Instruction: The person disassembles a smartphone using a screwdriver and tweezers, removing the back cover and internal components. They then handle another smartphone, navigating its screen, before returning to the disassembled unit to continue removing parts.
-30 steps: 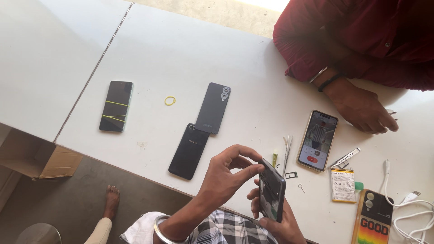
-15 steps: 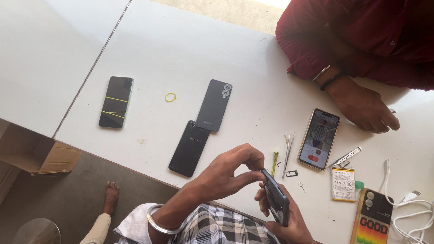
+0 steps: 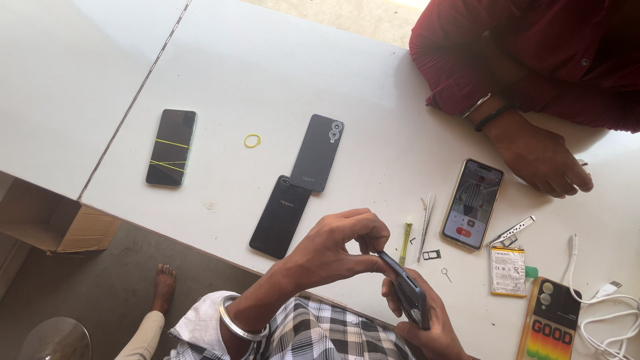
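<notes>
Hands meet at lower centre: right hand (image 3: 427,330) cradles a slim dark phone (image 3: 408,291), left hand (image 3: 337,247) pinching its top edge above the smooth white table (image 3: 267,67).

White table (image 3: 267,60) with seam line, bright daylight at top edge. Grey floor (image 3: 113,280) below. Open cardboard box (image 3: 53,223) under table edge.

Five phones (image 3: 171,147), one battery (image 3: 507,270), one rubber band (image 3: 252,141), one cardboard box (image 3: 47,223).
</notes>
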`<state>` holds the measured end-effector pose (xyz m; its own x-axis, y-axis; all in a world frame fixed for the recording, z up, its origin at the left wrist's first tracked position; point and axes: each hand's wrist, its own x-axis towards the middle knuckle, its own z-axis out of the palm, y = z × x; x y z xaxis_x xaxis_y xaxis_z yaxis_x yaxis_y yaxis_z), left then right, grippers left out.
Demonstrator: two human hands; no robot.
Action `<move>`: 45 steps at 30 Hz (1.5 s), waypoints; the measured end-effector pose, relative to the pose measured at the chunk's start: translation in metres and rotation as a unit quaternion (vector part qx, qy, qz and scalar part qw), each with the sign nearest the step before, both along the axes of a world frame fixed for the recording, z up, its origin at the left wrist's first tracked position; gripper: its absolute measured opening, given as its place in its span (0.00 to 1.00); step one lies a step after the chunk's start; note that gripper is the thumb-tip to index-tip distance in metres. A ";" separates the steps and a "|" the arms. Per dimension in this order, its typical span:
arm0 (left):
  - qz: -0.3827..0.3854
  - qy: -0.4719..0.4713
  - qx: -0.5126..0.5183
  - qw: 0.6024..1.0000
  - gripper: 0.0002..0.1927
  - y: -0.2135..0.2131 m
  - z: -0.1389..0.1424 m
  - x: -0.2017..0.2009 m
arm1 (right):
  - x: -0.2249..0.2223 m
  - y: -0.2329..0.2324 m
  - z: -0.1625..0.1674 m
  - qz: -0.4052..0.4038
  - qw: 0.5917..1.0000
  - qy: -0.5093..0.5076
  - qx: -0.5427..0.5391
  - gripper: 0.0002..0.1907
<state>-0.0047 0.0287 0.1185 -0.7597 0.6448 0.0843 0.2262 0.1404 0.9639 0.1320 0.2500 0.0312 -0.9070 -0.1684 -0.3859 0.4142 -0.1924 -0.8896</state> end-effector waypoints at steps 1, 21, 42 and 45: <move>0.004 -0.001 -0.002 1.000 0.16 0.000 0.000 0.000 | 0.000 0.000 0.000 -0.004 1.000 -0.005 -0.007 0.51; 0.083 0.113 0.069 0.988 0.16 0.003 -0.002 0.014 | 0.006 -0.012 -0.021 -0.003 0.989 -0.078 -0.123 0.54; -0.018 -0.104 0.088 0.991 0.13 0.004 -0.015 0.003 | -0.007 0.028 -0.011 -0.070 0.965 0.102 0.230 0.50; 0.009 -0.082 0.095 0.992 0.11 -0.001 -0.022 0.002 | -0.017 0.042 -0.011 -0.154 0.755 0.160 0.617 0.39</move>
